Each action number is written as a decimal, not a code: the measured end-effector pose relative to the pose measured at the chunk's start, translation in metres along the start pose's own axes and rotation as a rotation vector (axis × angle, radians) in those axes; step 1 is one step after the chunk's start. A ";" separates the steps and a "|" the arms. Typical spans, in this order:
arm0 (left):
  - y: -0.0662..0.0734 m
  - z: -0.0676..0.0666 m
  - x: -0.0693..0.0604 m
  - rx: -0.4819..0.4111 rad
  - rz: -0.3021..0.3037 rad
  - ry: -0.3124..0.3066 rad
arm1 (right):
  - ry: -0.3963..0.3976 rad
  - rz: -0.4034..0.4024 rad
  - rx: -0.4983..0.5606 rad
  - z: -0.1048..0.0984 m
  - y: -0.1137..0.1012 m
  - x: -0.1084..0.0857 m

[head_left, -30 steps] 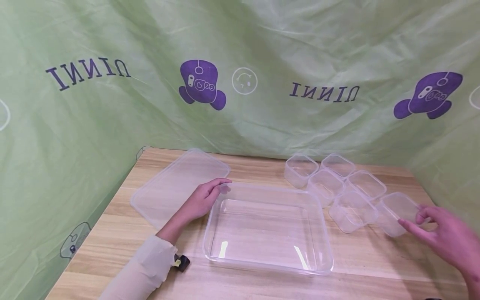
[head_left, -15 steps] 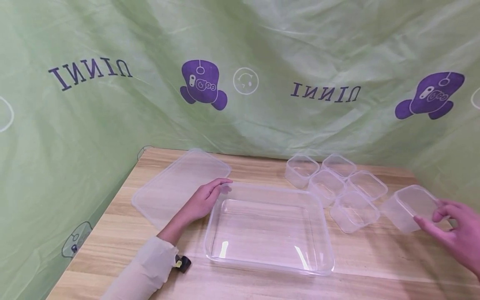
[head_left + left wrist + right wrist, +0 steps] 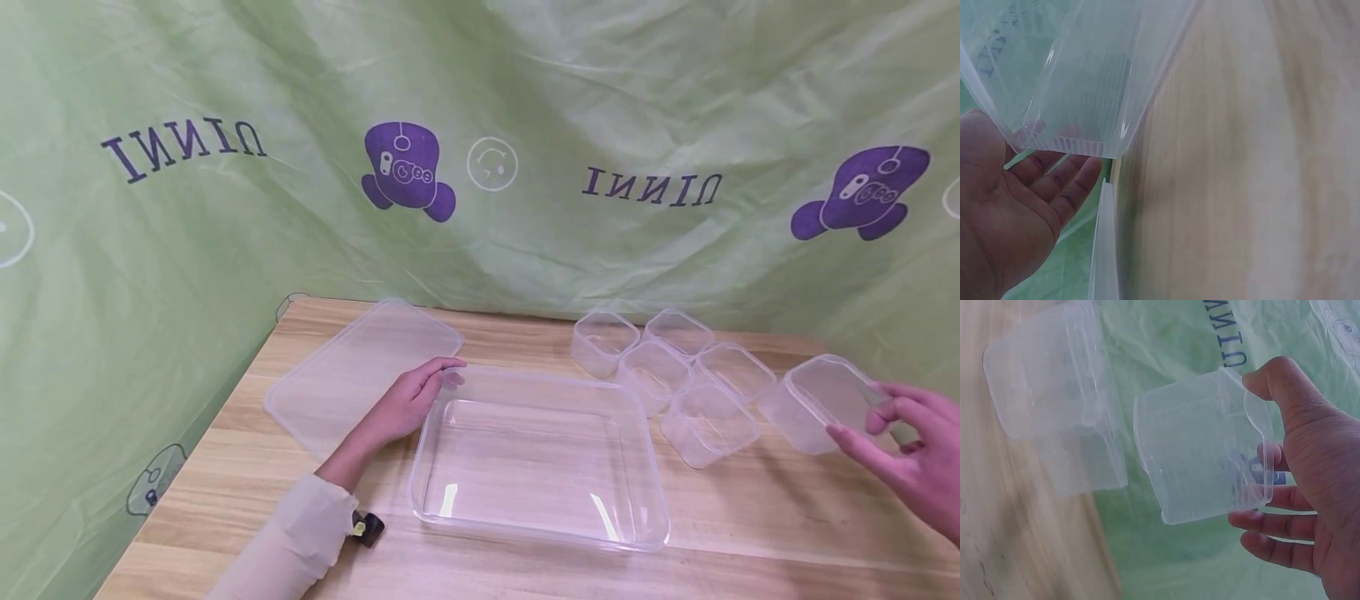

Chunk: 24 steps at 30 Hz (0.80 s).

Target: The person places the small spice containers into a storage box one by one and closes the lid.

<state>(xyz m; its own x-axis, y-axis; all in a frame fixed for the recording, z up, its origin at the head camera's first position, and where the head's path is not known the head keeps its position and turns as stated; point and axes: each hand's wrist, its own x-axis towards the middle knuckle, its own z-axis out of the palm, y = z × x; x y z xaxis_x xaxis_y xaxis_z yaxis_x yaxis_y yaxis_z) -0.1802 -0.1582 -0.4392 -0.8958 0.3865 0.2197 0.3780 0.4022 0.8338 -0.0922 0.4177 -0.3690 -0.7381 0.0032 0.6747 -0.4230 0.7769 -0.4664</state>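
Note:
In the head view a large clear rectangular box [image 3: 525, 458] stands on the table, and the left hand [image 3: 401, 404] rests at its back left corner. The left wrist view has the left hand [image 3: 1029, 206] with its fingers behind the box's end wall [image 3: 1072, 125]. At the right, the right hand [image 3: 918, 450] grips a small clear container [image 3: 810, 408] by its right side. The right wrist view shows the right hand [image 3: 1310, 450] holding that small container [image 3: 1197, 450] between thumb and fingers, clear of the others.
Several small clear containers [image 3: 708, 425] stand grouped at the back right of the wooden table [image 3: 720, 533]. A flat translucent lid [image 3: 352, 375] lies at the back left. A small black object [image 3: 369, 528] is beside the left sleeve. Green printed cloth [image 3: 525, 250] hangs behind.
The right hand has lifted the small container and carried it right, away from the group, then slightly back. The left hand and the large box have stayed in place.

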 end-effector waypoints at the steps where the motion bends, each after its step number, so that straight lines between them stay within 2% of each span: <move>1: 0.000 0.000 0.000 -0.001 -0.001 0.001 | -0.002 -0.001 -0.006 0.001 -0.003 0.001; 8: 0.001 0.001 -0.001 -0.013 -0.018 0.007 | -0.046 -0.050 -0.070 0.004 -0.017 0.008; 16: 0.002 0.003 -0.001 -0.006 -0.027 0.003 | -0.121 -0.063 -0.128 0.008 -0.030 0.013; 24: 0.003 0.001 -0.002 0.000 -0.027 0.011 | -0.198 -0.091 -0.240 0.017 -0.046 0.017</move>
<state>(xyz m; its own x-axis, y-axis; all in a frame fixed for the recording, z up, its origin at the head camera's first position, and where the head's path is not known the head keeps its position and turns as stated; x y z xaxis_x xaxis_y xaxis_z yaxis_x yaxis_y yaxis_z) -0.1771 -0.1567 -0.4376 -0.9080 0.3664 0.2031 0.3541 0.4121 0.8395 -0.0942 0.3717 -0.3456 -0.8009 -0.1770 0.5721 -0.3732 0.8946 -0.2456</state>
